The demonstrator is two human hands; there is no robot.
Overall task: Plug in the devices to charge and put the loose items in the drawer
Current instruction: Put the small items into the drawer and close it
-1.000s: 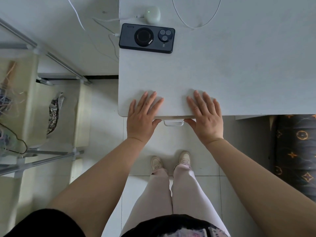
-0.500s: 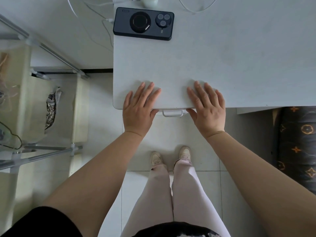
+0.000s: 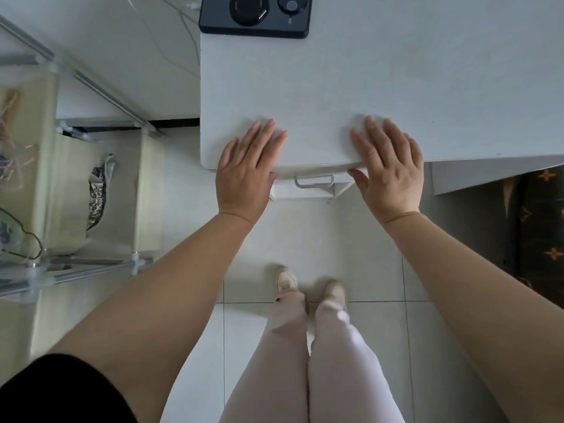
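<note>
Both hands, left (image 3: 247, 175) and right (image 3: 389, 172), lie flat with fingers spread wide at the surface's (image 3: 396, 87) near edge, the drawer (image 3: 311, 174) shut beneath; a thumb could get pinched there.

The phone (image 3: 255, 16) is cut off by the top edge; the drawer (image 3: 311, 175) interior stays hidden beneath the desktop (image 3: 396, 87).
</note>
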